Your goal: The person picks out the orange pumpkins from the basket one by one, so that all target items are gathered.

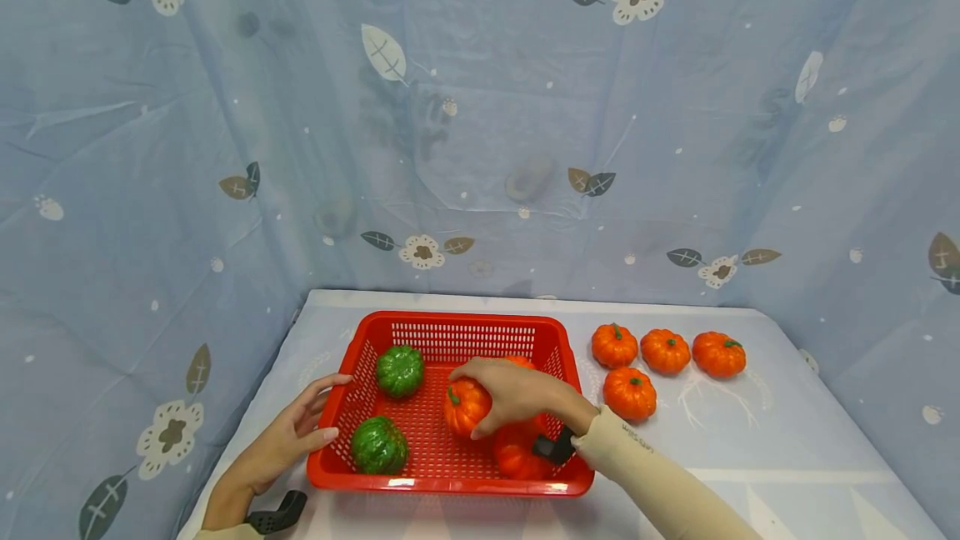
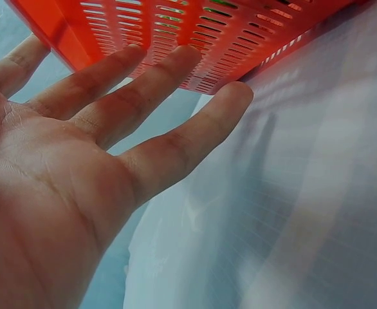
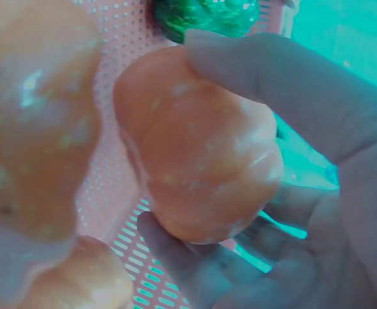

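My right hand grips a small orange pumpkin inside the red plastic basket. In the right wrist view, the thumb lies over one side of this pumpkin and the fingers curl round the other. My left hand is at the basket's left side, fingertips touching its rim and wall. The left wrist view shows its fingers extended against the slotted wall. Two green pumpkins sit in the basket's left half. More orange pumpkins lie under and behind my right hand, partly hidden.
On the white table, right of the basket, are several orange pumpkins, three of them in a back row. A blue patterned curtain hangs behind the table and along both sides.
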Demonstrator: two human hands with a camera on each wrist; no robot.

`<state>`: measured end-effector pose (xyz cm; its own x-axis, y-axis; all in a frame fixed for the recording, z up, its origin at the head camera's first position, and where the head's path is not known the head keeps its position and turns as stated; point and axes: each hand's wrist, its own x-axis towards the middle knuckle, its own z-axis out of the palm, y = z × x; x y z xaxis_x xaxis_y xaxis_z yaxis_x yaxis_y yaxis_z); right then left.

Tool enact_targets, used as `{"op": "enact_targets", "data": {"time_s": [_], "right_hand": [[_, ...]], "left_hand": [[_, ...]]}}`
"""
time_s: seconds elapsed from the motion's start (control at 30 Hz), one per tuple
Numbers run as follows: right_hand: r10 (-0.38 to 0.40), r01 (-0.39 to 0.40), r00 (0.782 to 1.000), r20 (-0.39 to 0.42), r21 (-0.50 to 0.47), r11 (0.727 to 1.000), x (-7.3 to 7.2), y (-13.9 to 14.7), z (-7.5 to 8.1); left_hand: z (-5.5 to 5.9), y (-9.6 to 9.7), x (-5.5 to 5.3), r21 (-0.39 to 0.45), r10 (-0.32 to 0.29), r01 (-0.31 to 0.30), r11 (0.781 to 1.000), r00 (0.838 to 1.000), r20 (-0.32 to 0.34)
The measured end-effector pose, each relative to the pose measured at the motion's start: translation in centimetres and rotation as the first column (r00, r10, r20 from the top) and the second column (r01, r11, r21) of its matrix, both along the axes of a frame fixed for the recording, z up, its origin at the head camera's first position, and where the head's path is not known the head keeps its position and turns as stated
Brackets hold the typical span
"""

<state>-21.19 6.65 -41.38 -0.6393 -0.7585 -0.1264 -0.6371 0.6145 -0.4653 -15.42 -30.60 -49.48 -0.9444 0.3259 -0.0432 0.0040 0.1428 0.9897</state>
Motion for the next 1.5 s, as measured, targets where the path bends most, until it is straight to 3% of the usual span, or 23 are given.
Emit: {"op": "enact_targets", "data": {"time_s": [0.37,0.6,0.87,1.5], "right_hand": [[-0.105,0.099,0.994,-0.039,-0.139,0.985,0.2,1.7,1.4],[-0.160,0.146,0.986,-0.056,-0.197,0.969,0.3,3.3,2.0],[-0.210,0.191,0.977,-0.040,-0.285,0.939,0.2,5.2,1.9],[-0.341,0.327,0.940,0.024,-0.359,0.874,1.2,11.5,2.0]], "left_hand": [[0.1,0.1,-0.1,0.001,-0.014,0.014,1.000,1.000,-0.020],[0.0,0.1,0.0,-0.009,-0.004,0.004,1.000,1.000,0.004],[0.0,0.1,0.1,-0.017,0.022,-0.022,1.000,1.000,0.017],[0.1,0.0,0.2,-0.029,0.013,-0.013,0.999,1.000,0.003]]}}
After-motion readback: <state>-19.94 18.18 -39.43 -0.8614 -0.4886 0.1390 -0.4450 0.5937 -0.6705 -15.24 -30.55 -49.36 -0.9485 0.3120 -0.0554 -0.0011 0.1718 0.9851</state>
